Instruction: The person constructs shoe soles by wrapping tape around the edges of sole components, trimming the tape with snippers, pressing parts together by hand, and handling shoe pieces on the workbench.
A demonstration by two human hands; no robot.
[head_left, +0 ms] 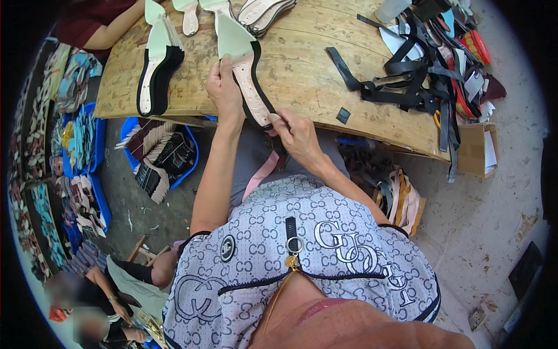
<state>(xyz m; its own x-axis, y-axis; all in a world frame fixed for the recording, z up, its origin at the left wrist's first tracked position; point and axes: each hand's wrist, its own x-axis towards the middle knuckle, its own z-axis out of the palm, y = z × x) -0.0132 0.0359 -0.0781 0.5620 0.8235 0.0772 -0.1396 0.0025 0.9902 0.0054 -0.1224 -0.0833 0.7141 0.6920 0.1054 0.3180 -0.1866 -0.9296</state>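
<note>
I hold a shoe insole [250,81] at the front edge of the table. One end is light green, the rest is pale pink with small holes, and a black strip runs along its edge. My left hand [225,90] is closed on its left side near the green part. At the near, narrow end, my right hand [295,134] pinches the insole and its black edge. To the left lies a stack of similar black-edged insoles [156,78]. Farther back are a pile of pink insoles without visible black strips [264,13] and a few green-ended ones [189,17].
Black straps [407,72] and scraps heap at the table's right, above a cardboard box [478,148]. A small dark scrap [343,115] lies on the wooden table [308,64]. A blue basket [189,166] of insoles stands below left. Another person's arm [119,26] rests at the far left.
</note>
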